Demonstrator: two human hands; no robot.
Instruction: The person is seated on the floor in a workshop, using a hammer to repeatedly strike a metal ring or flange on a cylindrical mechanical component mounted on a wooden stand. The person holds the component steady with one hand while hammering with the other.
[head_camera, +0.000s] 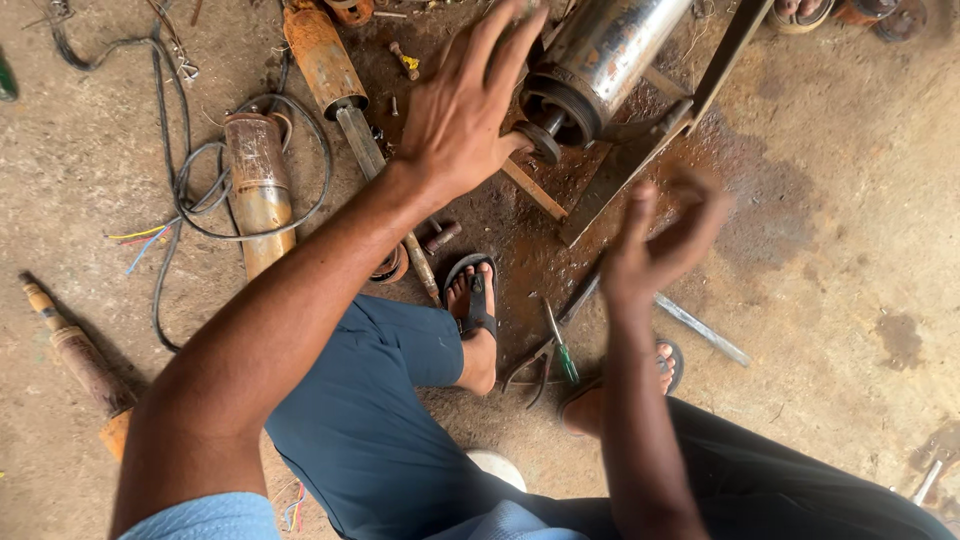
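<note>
Steel, shiny and cylindrical, the pump motor body (607, 55) lies tilted on a rusty metal frame (640, 150) on the oil-stained floor (830, 220). Left hand (465, 105) rests open against its shaft end. Right hand (655, 240) hovers nearby, blurred, fingers loosely curled, grasping nothing visible. Pliers (535, 365) and a green screwdriver (560, 345) lie between the feet.

Light blue sleeves (205, 518), dark blue trousers (370, 420) — black sandals (478, 300).
</note>
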